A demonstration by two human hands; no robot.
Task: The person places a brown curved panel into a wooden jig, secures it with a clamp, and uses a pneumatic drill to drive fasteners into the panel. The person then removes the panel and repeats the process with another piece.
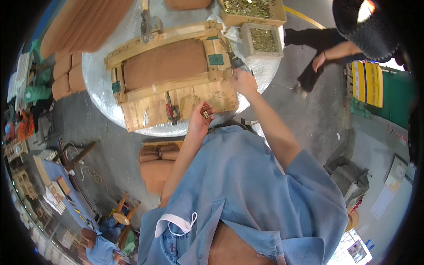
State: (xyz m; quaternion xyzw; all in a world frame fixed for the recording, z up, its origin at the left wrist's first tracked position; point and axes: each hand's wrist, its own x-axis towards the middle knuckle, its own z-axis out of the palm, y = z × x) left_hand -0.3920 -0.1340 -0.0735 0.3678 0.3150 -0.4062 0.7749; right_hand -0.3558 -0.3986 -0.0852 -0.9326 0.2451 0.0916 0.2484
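My right hand (245, 82) grips a dark, drill-like power tool (237, 63) at the right end of a wooden frame (154, 89). Inside that frame lies a reddish-brown padded panel (165, 64). Close to the frame's near edge, my left hand (201, 120) is palm up with fingers curled round small brass-coloured metal pieces (205, 114). A red-handled clamp (171, 109) sits on the near board, left of that hand. Another clamp (145, 24) stands at the far side. Green patches (215, 59) mark the frame's ends.
The frame rests on a round table wrapped in shiny film (104, 95). Beyond my right hand stand a tray (263, 39) and a cardboard box (251, 18) of small brass-coloured pieces. Brown panels (84, 22) are stacked far left. Another person's hand (318, 62) hangs at the right.
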